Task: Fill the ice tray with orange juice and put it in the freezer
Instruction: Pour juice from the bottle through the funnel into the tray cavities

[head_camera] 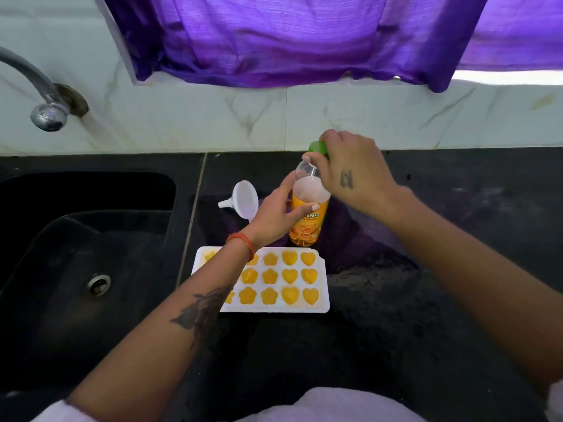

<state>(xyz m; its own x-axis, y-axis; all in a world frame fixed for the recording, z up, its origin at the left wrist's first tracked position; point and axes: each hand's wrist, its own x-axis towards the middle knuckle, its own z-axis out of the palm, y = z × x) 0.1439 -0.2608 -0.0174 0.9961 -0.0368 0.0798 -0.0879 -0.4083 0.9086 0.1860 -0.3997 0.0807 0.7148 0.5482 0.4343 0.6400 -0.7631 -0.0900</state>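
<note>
Fingers of the right hand [350, 166] are curled down over the green cap [317, 147], pinching it at the top of the juice bottle [309, 214], while the left hand [275, 213] wraps round the bottle's middle, thumb across the label, keeping it upright on the black desk [396, 300]. So the pouring looks done and we're at the capping step; whether the cap is being twisted on or off I can't tell from this angle, but on seems the fair bet, because the white ice tray [262, 307] sits just in front of the bottle with its flower and heart cells showing orange juice. The cells on the left are hidden under the left forearm. A white funnel [243, 199] lies on its side just left of the bottle, near the sink [91, 239]. What comes next is the tricky bit: both hands off the bottle, a grip on the tray's two short ends, and a dead-level lift, since those brimming cells will slop at the slightest tilt on the way to the freezer, which isn't in view.
</note>
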